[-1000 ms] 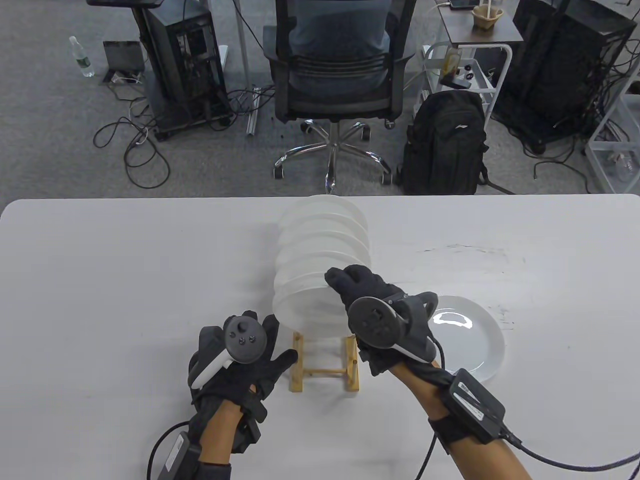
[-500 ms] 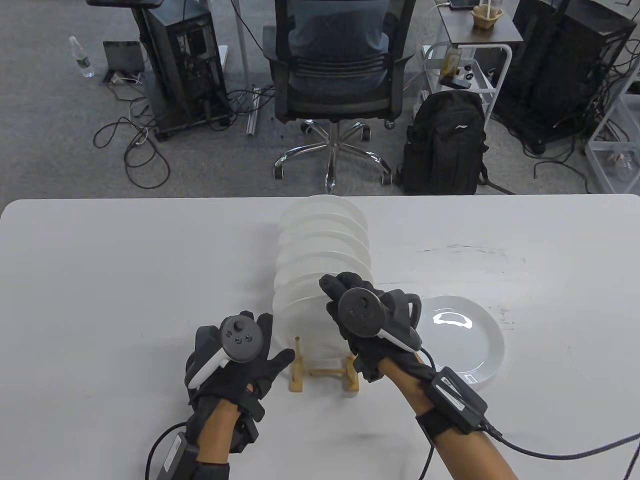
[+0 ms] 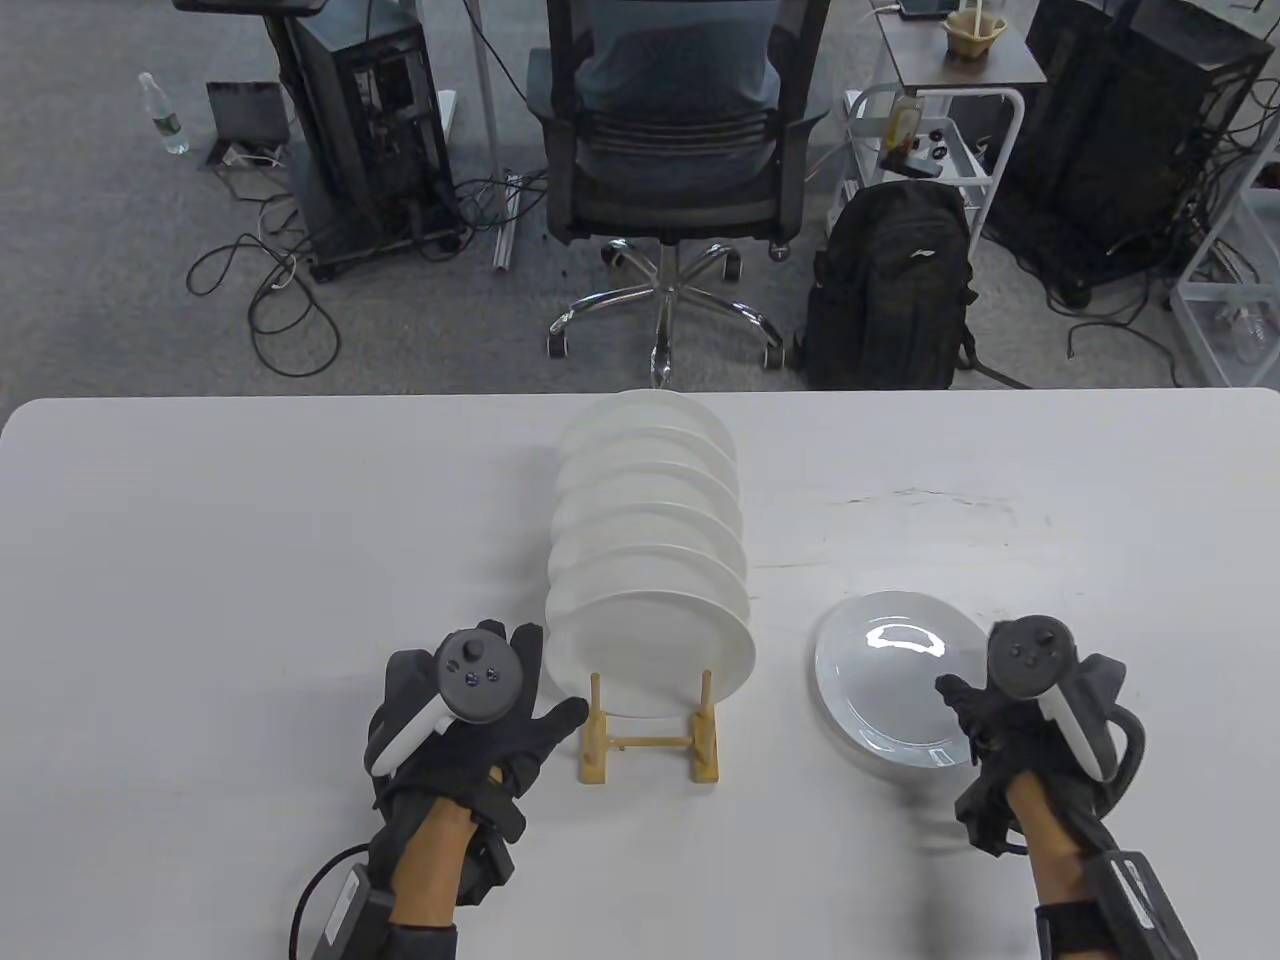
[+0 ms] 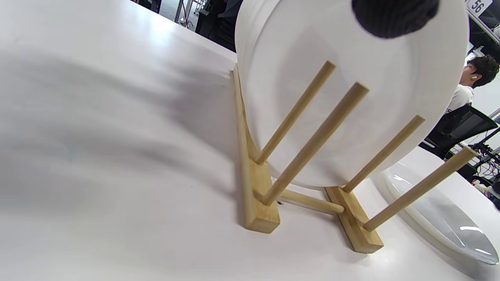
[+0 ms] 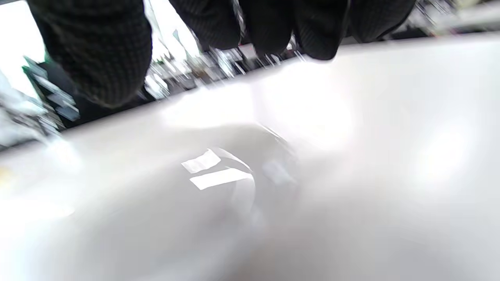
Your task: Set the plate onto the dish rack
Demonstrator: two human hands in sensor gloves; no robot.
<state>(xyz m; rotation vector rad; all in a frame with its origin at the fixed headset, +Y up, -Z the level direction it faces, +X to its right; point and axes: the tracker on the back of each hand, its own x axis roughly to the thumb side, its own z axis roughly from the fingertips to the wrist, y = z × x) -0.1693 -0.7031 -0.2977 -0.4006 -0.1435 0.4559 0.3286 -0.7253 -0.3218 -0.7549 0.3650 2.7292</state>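
Observation:
A wooden dish rack [image 3: 650, 745] stands mid-table with several white plates upright in it; the nearest one [image 3: 650, 650] leans behind the front pegs. One loose white plate [image 3: 900, 680] lies flat to the rack's right. My right hand [image 3: 975, 705] is at that plate's near right edge, thumb over the rim, fingers spread and holding nothing. The blurred right wrist view shows its fingers [image 5: 97, 50] above the plate [image 5: 195, 195]. My left hand [image 3: 520, 700] lies flat and open beside the rack's left rail. In the left wrist view a fingertip [image 4: 394, 15] is against the nearest racked plate [image 4: 351, 78].
The rack's two front pairs of pegs [image 4: 312, 128] stand free in front of the nearest plate. An office chair [image 3: 680, 150], a black backpack [image 3: 890, 290] and equipment carts stand on the floor beyond the table's far edge.
My right hand let go of the plate now standing at the rack's front and moved right and toward me to the loose plate. The left hand has barely moved.

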